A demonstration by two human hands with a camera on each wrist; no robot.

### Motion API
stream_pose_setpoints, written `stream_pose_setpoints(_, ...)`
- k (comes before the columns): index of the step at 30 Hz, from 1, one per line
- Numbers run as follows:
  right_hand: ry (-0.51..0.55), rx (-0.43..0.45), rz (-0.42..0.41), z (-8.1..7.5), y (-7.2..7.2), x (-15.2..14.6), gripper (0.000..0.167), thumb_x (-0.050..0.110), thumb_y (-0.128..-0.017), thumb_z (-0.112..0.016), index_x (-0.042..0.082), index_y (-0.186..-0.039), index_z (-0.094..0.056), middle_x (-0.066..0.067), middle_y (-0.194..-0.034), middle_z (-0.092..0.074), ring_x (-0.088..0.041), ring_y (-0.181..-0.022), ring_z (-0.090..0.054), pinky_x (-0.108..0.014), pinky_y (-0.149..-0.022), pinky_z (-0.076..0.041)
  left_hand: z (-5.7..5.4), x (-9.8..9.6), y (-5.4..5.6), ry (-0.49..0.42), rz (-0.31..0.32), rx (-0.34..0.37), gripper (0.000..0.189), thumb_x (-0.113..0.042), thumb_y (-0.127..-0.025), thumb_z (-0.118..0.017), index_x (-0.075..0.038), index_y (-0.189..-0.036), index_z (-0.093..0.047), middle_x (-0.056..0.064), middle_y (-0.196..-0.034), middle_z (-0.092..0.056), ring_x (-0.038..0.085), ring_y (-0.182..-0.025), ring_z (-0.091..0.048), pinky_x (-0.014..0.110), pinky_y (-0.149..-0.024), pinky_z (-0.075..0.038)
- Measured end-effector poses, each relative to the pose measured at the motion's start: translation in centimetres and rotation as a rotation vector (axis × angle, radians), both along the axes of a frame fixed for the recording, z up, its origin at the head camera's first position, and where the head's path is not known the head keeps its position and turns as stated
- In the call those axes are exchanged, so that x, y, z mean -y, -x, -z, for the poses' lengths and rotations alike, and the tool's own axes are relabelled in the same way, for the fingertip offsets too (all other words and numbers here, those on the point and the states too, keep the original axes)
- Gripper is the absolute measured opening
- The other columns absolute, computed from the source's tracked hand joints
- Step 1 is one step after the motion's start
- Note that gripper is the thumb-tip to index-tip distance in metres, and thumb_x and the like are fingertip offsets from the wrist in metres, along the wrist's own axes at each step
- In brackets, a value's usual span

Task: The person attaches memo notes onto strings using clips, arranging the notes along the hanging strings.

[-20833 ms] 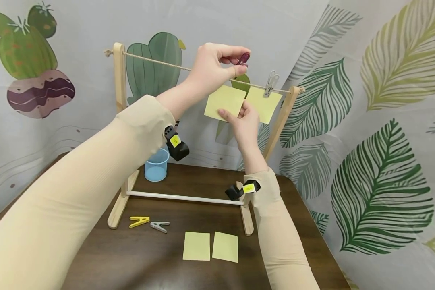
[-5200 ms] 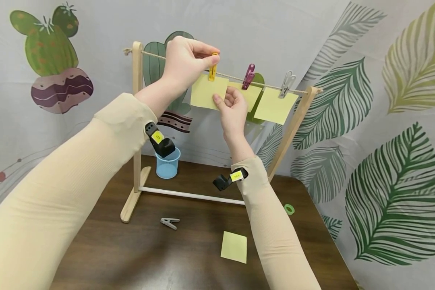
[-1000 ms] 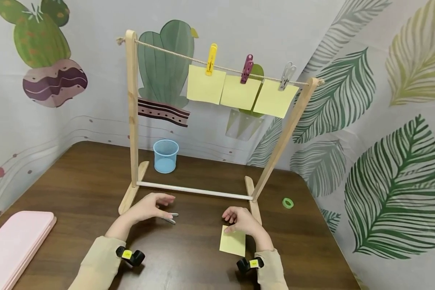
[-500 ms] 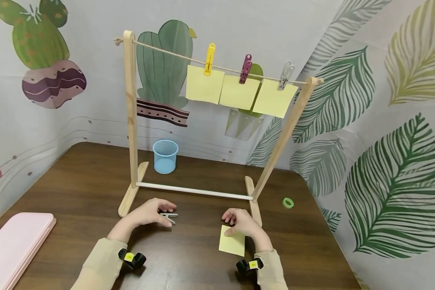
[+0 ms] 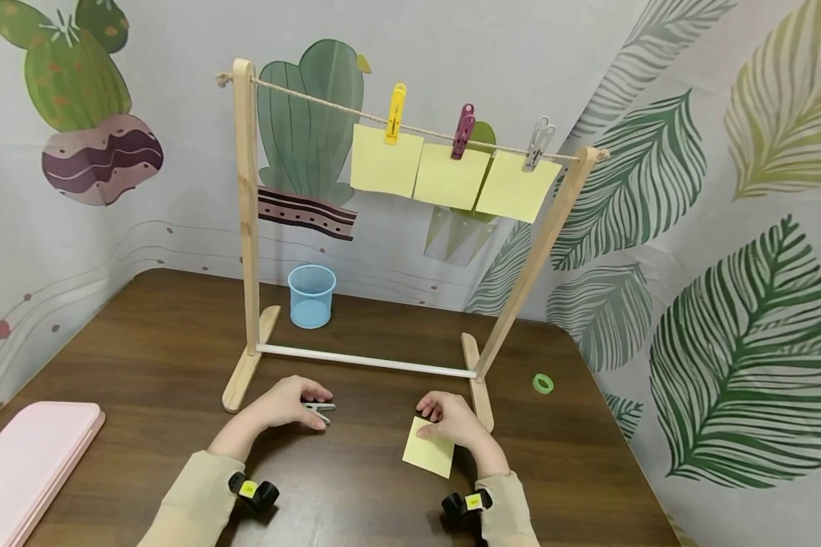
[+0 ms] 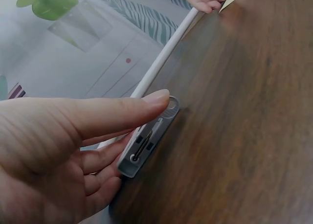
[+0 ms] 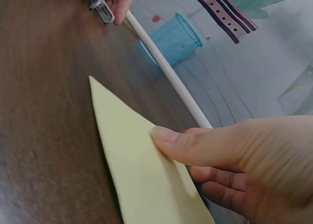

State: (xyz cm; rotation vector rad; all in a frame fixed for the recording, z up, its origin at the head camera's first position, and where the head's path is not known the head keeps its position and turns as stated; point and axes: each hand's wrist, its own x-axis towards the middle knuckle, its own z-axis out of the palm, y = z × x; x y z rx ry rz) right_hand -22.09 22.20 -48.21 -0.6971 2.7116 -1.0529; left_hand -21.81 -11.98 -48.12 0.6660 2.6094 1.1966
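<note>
My left hand (image 5: 286, 403) is low over the table, its thumb and fingers on either side of a grey clothespin (image 5: 323, 407). In the left wrist view the thumb lies across the clothespin (image 6: 148, 145), with the other fingers behind it. My right hand (image 5: 455, 422) pinches the top edge of a yellow sticky note (image 5: 427, 453) between thumb and fingers. The right wrist view shows the note (image 7: 142, 165) slanting, one corner close over the wood. On the rope (image 5: 315, 100) hang three similar notes, held by a yellow clothespin (image 5: 395, 114), a purple one (image 5: 463, 131) and a grey one (image 5: 539, 144).
The wooden rack (image 5: 248, 213) stands behind my hands, with a white crossbar (image 5: 366, 361) low between its feet. A blue mesh cup (image 5: 312, 298) is at the back. A green ring (image 5: 543, 384) lies at right, a pink case (image 5: 34, 463) at left.
Since the oldest frame, the purple and yellow clothespins and two more notes have gone onto the rope. Both hands came down to the table; just now the right one shifted the last note leftward, turning it.
</note>
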Motion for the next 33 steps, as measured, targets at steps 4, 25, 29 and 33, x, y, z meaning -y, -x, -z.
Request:
stream_pose_setpoints(4,0.017,-0.012,0.019,0.1,0.0,0.1,0.030,0.010,-0.073,-0.085,0.004,-0.096,-0.067,-0.003,-0.085,-0.064,-0.009,-0.073,-0.055,-0.020,-0.066,-0.047,0.0,-0.1,-0.1,-0.004,-0.020,0.009,0.044,-0.016,-0.067,-0.088,0.000,-0.105,-0.072,0.006,-0.097,-0.072,0.018,-0.090,-0.063,0.032,-0.078,-0.050)
stream_pose_setpoints(25,-0.229,0.027,-0.216,-1.4,-1.2,-1.3,0.105,0.019,-0.054,-0.096,0.003,-0.144,-0.045,-0.013,-0.134,-0.040,-0.032,-0.125,-0.037,-0.040,-0.100,-0.043,0.1,-0.2,-0.2,-0.030,-0.046,0.009,0.043,-0.013,-0.062,-0.091,-0.003,-0.100,-0.074,0.003,-0.092,-0.072,0.013,-0.084,-0.059,0.028,-0.073,-0.047)
stream_pose_setpoints(29,-0.217,-0.018,-0.217,-1.4,-1.2,-1.2,0.102,0.019,-0.052,-0.096,0.001,-0.140,-0.049,-0.013,-0.129,-0.044,-0.031,-0.120,-0.040,-0.036,-0.097,-0.044,0.1,-0.3,-0.2,-0.029,-0.051,0.014,0.042,-0.012,-0.062,-0.091,-0.003,-0.099,-0.074,0.003,-0.092,-0.073,0.012,-0.082,-0.059,0.028,-0.072,-0.047)
stream_pose_setpoints(33,-0.195,-0.042,-0.215,-1.4,-1.1,-1.1,0.095,0.018,-0.051,-0.096,0.000,-0.135,-0.054,-0.012,-0.125,-0.047,-0.031,-0.116,-0.043,-0.033,-0.095,-0.043,0.0,-0.3,-0.3,-0.025,-0.059,0.015,0.040,-0.012,-0.062,-0.091,-0.004,-0.098,-0.075,0.002,-0.090,-0.073,0.011,-0.080,-0.058,0.027,-0.070,-0.047)
